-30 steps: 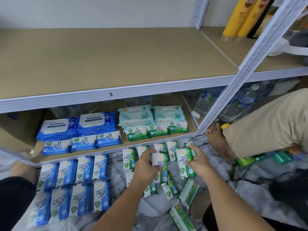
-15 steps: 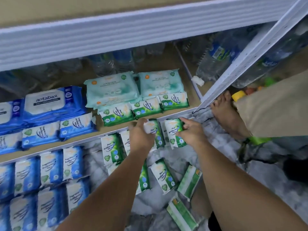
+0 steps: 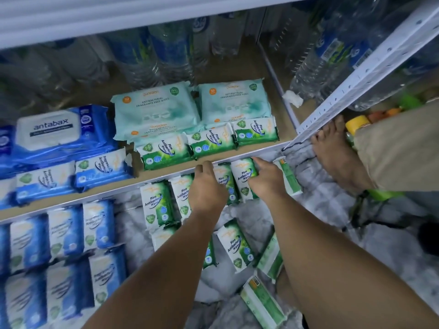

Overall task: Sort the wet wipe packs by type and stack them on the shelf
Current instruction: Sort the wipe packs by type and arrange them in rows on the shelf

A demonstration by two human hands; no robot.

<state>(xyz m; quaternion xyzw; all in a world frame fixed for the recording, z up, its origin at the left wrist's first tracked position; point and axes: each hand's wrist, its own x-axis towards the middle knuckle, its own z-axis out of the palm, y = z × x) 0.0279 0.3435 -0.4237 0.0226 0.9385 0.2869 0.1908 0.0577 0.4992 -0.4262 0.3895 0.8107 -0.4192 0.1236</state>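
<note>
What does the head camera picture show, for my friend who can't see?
The left hand and right hand each grip a green pine wipes pack in front of the shelf. Green packs, teal packs and blue packs sit on it; more lie on the floor.

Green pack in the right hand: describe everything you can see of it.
The green pack is a soft pouch of glossy film, white fading to green, printed Pine Antibacterial Wipes. It looks sealed. The right hand grips its right side and far end, holding it lengthwise just before the shelf edge. A neighbouring green pack, under the left hand, lies beside it; contact unclear.
</note>
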